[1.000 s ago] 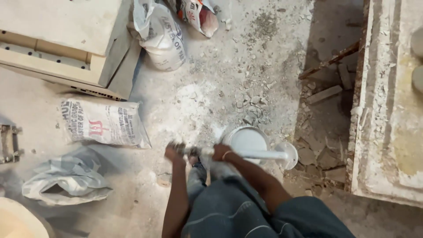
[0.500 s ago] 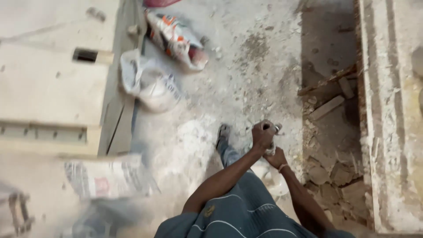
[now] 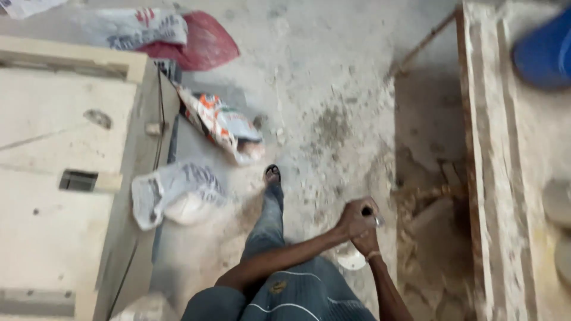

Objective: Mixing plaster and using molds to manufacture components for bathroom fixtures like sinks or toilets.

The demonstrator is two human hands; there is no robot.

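Roughly, from where I stand:

Left hand: the left hand is closed in a fist round the top of a thin dark-tipped metal handle, right of centre in the frame.

Right hand: the right hand sits just below and touching the left, fingers curled shut; I judge it grips the same handle lower down, stacked for a firmer two-handed hold.

Handle's lower end: hidden behind the hands; what tool it belongs to cannot be told.

White container: a pale round thing shows just under the wrists on the dusty concrete floor, blurred.

Foot: one sandalled foot is set forward, centre of frame, likely to brace.

Sacks: a torn printed sack and a grey-white bag lie left of centre against the pale wooden cabinet.

Pit: broken rubble lies right of the hands, beside a stone slab edge.

Upper right: a blue drum.
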